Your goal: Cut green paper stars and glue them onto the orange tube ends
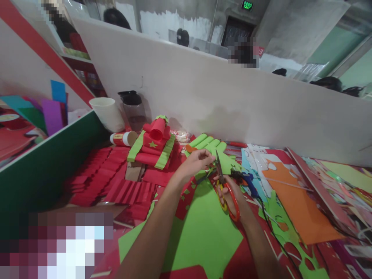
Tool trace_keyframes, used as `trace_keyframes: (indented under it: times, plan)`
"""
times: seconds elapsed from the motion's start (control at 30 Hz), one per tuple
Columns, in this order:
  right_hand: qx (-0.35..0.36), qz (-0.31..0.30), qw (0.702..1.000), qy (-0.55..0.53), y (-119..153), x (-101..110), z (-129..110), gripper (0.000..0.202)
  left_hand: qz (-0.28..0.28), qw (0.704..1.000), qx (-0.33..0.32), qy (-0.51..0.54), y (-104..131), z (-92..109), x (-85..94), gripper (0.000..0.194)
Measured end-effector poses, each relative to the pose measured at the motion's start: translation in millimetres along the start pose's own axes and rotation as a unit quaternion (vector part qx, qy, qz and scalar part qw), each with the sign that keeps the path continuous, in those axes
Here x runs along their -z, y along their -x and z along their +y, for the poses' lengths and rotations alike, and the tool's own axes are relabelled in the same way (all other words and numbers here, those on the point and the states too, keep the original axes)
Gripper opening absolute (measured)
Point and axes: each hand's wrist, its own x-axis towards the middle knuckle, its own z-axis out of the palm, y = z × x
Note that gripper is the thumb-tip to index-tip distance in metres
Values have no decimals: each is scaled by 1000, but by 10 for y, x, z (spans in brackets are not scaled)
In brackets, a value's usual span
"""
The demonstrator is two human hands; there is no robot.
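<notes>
Concrete walls (180, 7) rise behind a white partition (180, 85) and a red-covered table (112, 252), viewed from my remote station. Above a lime-green sheet (203, 232), a person's right hand (236, 190) clamps red-and-yellow-handled scissors (222, 179), blades pointing away; beside their tips, the left hand (198, 159) curls its fingers together, on what I cannot tell.

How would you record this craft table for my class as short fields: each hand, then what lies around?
Right hand: holds scissors with red and yellow handles
Left hand: close to the scissors; any grip unclear
Below hands: green sheet
Picture left: folded red paper, red-and-green paper model
Picture right: orange sheet
Behind: white cup
</notes>
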Motion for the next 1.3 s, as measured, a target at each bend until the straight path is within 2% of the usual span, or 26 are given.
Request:
trace_keyframes:
  times: [0.23,0.33,0.47,0.67,0.87,1.0,1.2,1.3]
  plan:
    - [-10,-3,1000,6,20,5,-75,61,30,999,-19,9,-8,13,-45,20]
    - [-2,-1,1000,-2,1,1,-54,64,30,999,-24,30,-2,23,-58,22]
    - [7,-4,1000,-21,-4,-27,-89,66,5,997,-44,61,23,50,-55,36]
    - [28,-10,997,-73,34,-75,-225,72,-18,993,-87,76,66,102,-67,74]
    - [44,-22,997,-66,52,-62,-254,74,-47,988,-120,87,81,93,-51,87]
    - [33,-20,998,-46,42,-70,-245,70,-30,992,-103,69,77,69,-19,76]
    - [13,-7,999,-50,34,-80,-209,71,0,999,-49,8,103,102,-44,37]
    - [6,-7,999,-48,21,-65,-164,74,5,999,-41,-6,116,121,-71,28]
